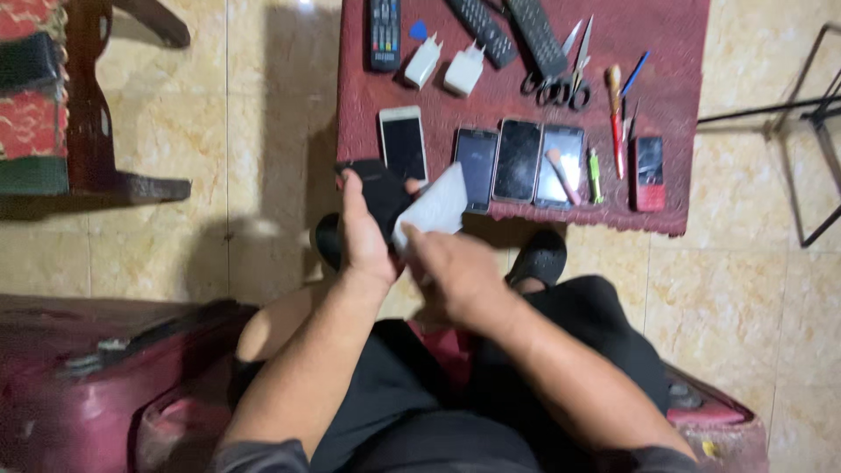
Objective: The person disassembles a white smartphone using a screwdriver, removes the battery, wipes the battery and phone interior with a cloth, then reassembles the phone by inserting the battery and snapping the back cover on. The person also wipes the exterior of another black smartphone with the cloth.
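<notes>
Your left hand (363, 232) grips a black phone (378, 194) upright, fingers wrapped round its edge. Your right hand (451, 267) pinches a white cloth or sheet (435, 206), hard to tell which, against that phone. Both are held above the floor, just in front of a low table w/ a red cloth (666, 52). On it: 4 smartphones (517, 160) in a row, 1 small red keypad phone (649, 172), 3 remotes (385, 33), 2 white chargers (463, 70), 2 pairs of scissors (569, 79), approx 3 screwdrivers (616, 118), 1 blue pick (419, 31). A wooden chair (79, 96) stands far left
</notes>
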